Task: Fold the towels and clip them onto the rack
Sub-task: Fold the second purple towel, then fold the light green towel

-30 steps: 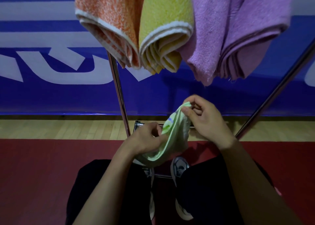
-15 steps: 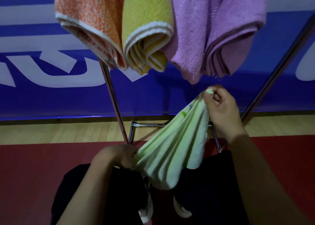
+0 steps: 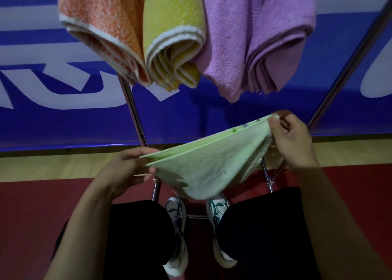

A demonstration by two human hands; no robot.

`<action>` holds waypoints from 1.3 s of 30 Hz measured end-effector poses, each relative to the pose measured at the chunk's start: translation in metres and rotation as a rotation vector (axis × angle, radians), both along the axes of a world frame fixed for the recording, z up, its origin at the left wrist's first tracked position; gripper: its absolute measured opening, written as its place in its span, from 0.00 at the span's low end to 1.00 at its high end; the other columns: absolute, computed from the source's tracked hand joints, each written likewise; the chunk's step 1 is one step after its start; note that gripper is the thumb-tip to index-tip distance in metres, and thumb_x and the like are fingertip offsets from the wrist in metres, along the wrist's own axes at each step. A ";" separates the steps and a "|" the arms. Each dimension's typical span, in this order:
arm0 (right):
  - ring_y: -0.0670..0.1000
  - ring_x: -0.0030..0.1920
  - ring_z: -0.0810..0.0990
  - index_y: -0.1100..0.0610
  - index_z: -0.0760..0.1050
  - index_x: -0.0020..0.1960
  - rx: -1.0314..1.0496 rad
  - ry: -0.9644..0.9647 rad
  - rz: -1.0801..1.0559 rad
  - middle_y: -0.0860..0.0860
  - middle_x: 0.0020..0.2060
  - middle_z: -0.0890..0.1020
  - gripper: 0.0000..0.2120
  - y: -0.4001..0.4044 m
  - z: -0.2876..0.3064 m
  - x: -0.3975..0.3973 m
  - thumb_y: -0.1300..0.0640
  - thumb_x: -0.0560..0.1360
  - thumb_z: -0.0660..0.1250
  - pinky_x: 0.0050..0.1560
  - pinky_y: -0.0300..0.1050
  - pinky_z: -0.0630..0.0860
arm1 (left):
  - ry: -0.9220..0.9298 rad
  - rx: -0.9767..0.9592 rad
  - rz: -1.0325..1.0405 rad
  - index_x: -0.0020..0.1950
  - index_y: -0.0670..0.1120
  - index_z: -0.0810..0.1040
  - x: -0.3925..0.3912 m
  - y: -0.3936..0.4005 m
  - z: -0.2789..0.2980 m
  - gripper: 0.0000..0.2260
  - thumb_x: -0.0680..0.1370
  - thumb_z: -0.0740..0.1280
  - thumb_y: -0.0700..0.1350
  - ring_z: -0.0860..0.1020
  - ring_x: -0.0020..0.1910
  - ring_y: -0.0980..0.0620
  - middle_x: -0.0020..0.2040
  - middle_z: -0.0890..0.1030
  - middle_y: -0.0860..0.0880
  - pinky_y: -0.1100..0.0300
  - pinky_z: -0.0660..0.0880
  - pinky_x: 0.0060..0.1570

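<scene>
Now the green towel (image 3: 209, 169) is stretched out in the air between two hands, low down in front of the person's knees. The left hand (image 3: 125, 169) pinches one end of it, with the thumb under the edge and the fingers curled on top. The right hand (image 3: 290, 140) pinches the other end, held a bit higher, so the top edge slopes up to the right. The towel looks doubled over, because two edges run side by side along the top. The middle sags down in a soft curve. I think the hands pull apart like this to make the fold flat and line up the edges.

Above, three folded towels hang side by side: an orange towel (image 3: 99, 25), a yellow towel (image 3: 174, 25) and a purple towel (image 3: 254, 29). The clips that hold them are out of view. The shiny poles of the rack (image 3: 131, 101) slope down behind the green towel. This one is not yet hung, so it likely needs more folding, then a lift up to the rack
</scene>
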State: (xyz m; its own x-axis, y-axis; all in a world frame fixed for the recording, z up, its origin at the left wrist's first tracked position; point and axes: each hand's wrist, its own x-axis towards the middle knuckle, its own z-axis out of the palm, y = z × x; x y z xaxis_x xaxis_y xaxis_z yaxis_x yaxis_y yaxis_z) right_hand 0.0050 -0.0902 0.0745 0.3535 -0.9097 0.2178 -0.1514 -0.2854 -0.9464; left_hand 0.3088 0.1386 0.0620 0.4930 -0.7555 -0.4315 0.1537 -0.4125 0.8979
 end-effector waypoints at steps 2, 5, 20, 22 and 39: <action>0.37 0.43 0.83 0.56 0.76 0.54 0.016 -0.042 0.037 0.49 0.45 0.84 0.04 0.004 0.003 0.003 0.58 0.85 0.63 0.45 0.31 0.75 | 0.112 -0.076 0.160 0.47 0.45 0.85 -0.001 -0.004 0.002 0.15 0.79 0.63 0.29 0.81 0.30 0.56 0.37 0.84 0.46 0.66 0.78 0.29; 0.39 0.41 0.82 0.55 0.77 0.53 0.093 -0.158 0.209 0.45 0.41 0.84 0.04 0.014 0.012 0.005 0.57 0.83 0.64 0.43 0.32 0.76 | 0.139 -0.139 0.363 0.47 0.42 0.84 -0.001 -0.005 0.007 0.12 0.81 0.63 0.30 0.82 0.36 0.50 0.40 0.83 0.43 0.62 0.82 0.32; 0.65 0.59 0.81 0.57 0.77 0.54 0.596 -0.013 1.255 0.62 0.53 0.85 0.07 0.060 0.022 0.030 0.54 0.81 0.66 0.62 0.59 0.75 | 0.471 -0.325 0.423 0.42 0.41 0.80 -0.025 -0.031 0.000 0.11 0.84 0.66 0.41 0.83 0.37 0.54 0.39 0.81 0.45 0.64 0.83 0.35; 0.67 0.59 0.77 0.52 0.79 0.53 0.502 0.069 1.240 0.57 0.50 0.86 0.05 0.065 0.022 0.037 0.53 0.79 0.66 0.61 0.62 0.71 | 0.450 -0.330 0.366 0.45 0.44 0.75 -0.031 -0.034 -0.001 0.08 0.84 0.66 0.40 0.83 0.34 0.56 0.37 0.79 0.47 0.65 0.81 0.34; 0.36 0.43 0.81 0.53 0.75 0.52 0.531 0.598 1.480 0.41 0.40 0.84 0.11 0.101 0.025 0.072 0.66 0.85 0.60 0.49 0.29 0.75 | 0.239 -0.191 0.180 0.46 0.46 0.78 -0.056 -0.047 0.001 0.14 0.84 0.64 0.55 0.80 0.40 0.51 0.40 0.82 0.49 0.57 0.75 0.42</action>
